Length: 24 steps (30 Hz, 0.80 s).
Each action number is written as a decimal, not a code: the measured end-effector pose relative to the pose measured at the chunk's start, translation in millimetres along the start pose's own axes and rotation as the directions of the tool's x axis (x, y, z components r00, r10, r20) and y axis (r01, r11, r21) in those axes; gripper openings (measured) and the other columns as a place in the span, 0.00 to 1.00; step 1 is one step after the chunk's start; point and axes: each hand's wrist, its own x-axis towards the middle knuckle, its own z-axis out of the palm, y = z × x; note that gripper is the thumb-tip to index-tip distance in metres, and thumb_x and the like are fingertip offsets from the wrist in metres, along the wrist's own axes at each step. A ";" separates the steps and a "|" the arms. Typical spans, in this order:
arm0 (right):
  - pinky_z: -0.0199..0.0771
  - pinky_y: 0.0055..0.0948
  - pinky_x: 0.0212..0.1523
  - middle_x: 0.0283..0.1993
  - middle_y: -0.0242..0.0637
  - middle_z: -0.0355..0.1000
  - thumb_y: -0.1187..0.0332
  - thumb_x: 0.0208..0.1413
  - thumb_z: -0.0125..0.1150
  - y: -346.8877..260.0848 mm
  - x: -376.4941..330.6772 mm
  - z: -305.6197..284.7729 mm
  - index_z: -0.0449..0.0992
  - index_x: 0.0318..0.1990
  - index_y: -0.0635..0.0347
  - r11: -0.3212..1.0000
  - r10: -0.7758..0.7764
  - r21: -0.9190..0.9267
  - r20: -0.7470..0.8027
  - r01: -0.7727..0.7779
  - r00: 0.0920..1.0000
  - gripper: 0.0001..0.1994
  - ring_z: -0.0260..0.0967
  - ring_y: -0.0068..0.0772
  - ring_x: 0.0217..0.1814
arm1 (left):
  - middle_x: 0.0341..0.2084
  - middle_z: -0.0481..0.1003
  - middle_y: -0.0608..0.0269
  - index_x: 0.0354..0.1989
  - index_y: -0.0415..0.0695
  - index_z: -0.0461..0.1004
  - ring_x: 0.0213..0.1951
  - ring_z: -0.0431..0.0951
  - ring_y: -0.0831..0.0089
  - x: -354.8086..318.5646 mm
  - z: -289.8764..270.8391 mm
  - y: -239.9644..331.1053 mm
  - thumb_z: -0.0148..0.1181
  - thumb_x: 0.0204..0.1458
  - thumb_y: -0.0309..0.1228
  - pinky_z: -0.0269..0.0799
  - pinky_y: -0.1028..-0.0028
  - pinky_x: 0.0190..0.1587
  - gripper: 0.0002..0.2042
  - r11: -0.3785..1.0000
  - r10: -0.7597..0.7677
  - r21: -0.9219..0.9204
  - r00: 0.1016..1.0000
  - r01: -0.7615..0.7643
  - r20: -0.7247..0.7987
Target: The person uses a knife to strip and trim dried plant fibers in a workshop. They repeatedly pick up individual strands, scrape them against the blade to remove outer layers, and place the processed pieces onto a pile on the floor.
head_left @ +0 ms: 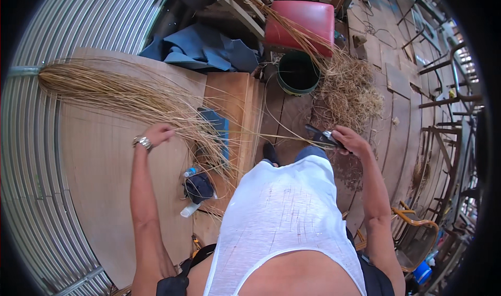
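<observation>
Slender tan plant-fibre strand (282, 136), likely light and springy, best held near its ends: left hand (158, 134) pinching it, right hand (348, 139) gripping a black-and-silver tool (319, 135).

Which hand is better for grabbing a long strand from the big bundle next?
Probably the left hand: it is close to the big bundle, while the right hand is farther away and holds a black-and-silver tool.

Black-and-silver tool (317, 134), partly hidden by the right hand (348, 139) (exact kind unclear)
</observation>
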 end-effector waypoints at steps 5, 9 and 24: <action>0.56 0.21 0.12 0.18 0.29 0.61 0.59 0.66 0.44 27.5 -29.2 -46.8 0.66 0.33 0.57 0.997 -0.010 -0.080 -0.210 -0.007 0.978 0.13 0.58 0.19 0.13 | 0.25 0.80 0.57 0.31 0.41 0.78 0.30 0.80 0.69 -43.5 -16.1 -106.5 0.57 0.50 0.34 0.74 0.69 0.35 0.10 0.902 -0.341 0.163 0.892 0.399 -0.297; 0.57 0.21 0.12 0.19 0.29 0.62 0.59 0.66 0.44 24.0 -47.0 -80.5 0.67 0.34 0.56 0.985 0.003 -0.164 -0.260 -0.048 0.966 0.13 0.58 0.18 0.13 | 0.28 0.79 0.53 0.33 0.43 0.78 0.32 0.81 0.61 -50.7 16.7 -157.6 0.57 0.50 0.33 0.74 0.66 0.36 0.08 0.724 -0.401 0.205 0.644 0.658 -0.652; 0.65 0.30 0.19 0.20 0.35 0.64 0.62 0.64 0.46 36.3 -5.8 -113.1 0.68 0.33 0.62 0.946 -0.261 -0.299 -0.460 0.129 0.849 0.13 0.65 0.26 0.18 | 0.49 0.74 0.49 0.55 0.40 0.69 0.50 0.74 0.59 56.3 139.8 73.0 0.62 0.48 0.46 0.68 0.66 0.52 0.29 0.983 -0.171 -0.143 0.870 0.117 -0.462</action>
